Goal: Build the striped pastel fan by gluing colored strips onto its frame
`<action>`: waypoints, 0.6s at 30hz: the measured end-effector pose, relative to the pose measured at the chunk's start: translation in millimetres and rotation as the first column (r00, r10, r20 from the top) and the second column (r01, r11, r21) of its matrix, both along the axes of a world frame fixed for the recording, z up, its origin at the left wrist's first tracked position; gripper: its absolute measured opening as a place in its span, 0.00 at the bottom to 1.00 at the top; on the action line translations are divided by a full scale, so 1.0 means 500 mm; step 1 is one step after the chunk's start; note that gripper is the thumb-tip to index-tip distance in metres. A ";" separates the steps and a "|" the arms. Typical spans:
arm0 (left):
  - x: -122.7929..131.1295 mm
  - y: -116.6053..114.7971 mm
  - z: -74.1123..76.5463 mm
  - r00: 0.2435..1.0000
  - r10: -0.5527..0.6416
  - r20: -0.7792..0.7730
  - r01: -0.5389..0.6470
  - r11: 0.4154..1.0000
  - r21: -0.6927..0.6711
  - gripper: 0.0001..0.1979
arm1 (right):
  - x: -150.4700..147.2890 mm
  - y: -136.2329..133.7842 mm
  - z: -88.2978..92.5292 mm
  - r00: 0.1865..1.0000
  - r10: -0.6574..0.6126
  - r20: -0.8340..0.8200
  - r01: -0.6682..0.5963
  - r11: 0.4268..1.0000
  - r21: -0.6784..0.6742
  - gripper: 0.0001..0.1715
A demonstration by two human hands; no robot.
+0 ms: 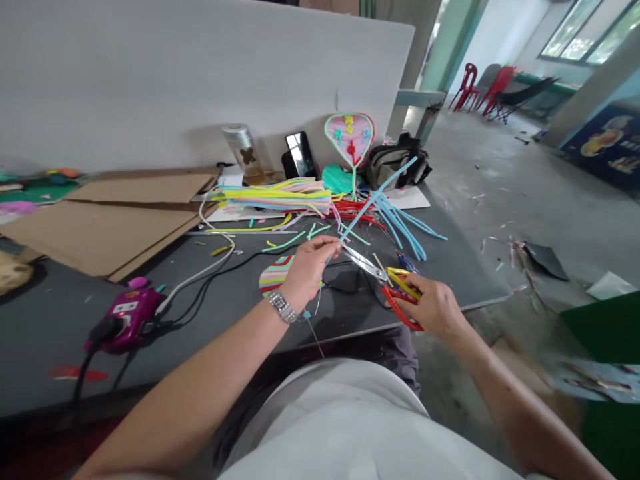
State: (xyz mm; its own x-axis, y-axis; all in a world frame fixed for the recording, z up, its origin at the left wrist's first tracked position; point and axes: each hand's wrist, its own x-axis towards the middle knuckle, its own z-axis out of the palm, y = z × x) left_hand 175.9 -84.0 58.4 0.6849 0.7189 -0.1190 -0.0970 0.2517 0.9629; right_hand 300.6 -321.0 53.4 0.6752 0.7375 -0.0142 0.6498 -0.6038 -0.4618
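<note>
My left hand pinches a light blue pipe cleaner, which slants up and to the right from my fingertips. In my right hand is a pair of scissors with one red and one yellow handle. The blade tips reach the pipe cleaner right beside my left fingers; whether they are closed on it I cannot tell. Partly hidden under my left hand lies a striped multicoloured piece. More light blue pipe cleaners are fanned out on the table behind the scissors.
Bundled yellow and pink pipe cleaners lie near the white board. A bottle, a phone, a heart-shaped craft and a bag stand behind. Cardboard and a magenta power socket with cables occupy the left.
</note>
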 end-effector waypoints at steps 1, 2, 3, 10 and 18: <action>0.004 -0.006 0.000 1.000 -0.002 -0.003 0.002 1.000 0.017 0.10 | 0.002 -0.002 -0.003 1.000 -0.006 0.008 0.006 1.000 0.007 0.24; 0.007 -0.011 0.001 1.000 -0.003 -0.006 0.003 1.000 0.031 0.10 | 0.004 -0.004 -0.006 1.000 -0.011 0.015 0.011 1.000 0.013 0.23; 0.009 -0.015 0.001 1.000 -0.003 -0.011 0.003 0.999 0.043 0.10 | 0.006 -0.006 -0.008 1.000 -0.015 0.022 0.014 1.000 0.018 0.23; 0.004 -0.020 0.015 0.999 0.008 -0.046 -0.002 0.991 0.131 0.10 | 0.015 -0.014 -0.023 0.998 -0.028 0.053 0.028 0.999 0.019 0.23; 0.008 -0.026 0.003 0.997 -0.012 -0.079 0.025 0.987 0.160 0.09 | 0.016 -0.004 -0.027 0.997 -0.036 0.067 0.036 0.999 0.006 0.25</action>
